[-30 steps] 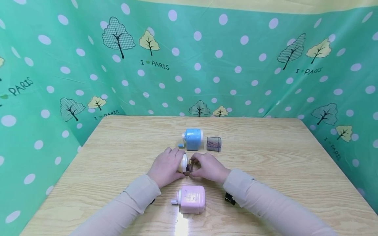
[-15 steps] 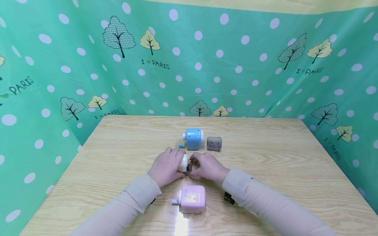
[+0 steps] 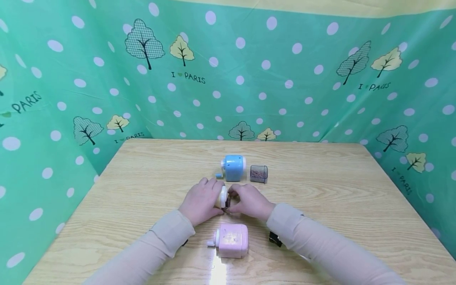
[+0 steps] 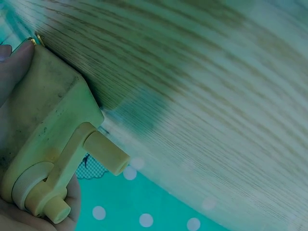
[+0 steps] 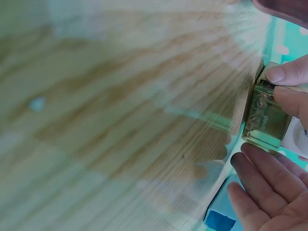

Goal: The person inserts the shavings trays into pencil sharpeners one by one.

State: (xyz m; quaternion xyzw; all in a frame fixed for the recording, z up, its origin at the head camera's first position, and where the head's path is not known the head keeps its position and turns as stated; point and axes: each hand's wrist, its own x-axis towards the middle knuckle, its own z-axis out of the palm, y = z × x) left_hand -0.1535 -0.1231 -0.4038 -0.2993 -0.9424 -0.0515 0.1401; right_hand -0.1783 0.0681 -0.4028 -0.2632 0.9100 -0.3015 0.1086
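In the head view, my left hand (image 3: 201, 202) grips a yellow crank pencil sharpener from its left side, and its white end faces right. The left wrist view shows the sharpener's yellow body (image 4: 48, 106) with crank arm and knob, low over the table. My right hand (image 3: 251, 201) pinches the see-through shavings drawer (image 5: 264, 118) between thumb and fingers, at the sharpener's body. Pencil shavings show through the drawer's wall. Most of the drawer is hidden behind my fingers in the head view.
A blue crank sharpener (image 3: 234, 168) stands just beyond my hands, with a loose clear drawer (image 3: 258, 173) of shavings to its right. Nearer me stands a pink sharpener (image 3: 232, 240), between my forearms. A green patterned curtain (image 3: 228, 79) surrounds the wooden table (image 3: 320, 178).
My right hand has shifted slightly left toward the sharpener, and less of the drawer shows between the hands. The left hand keeps its grip in place.
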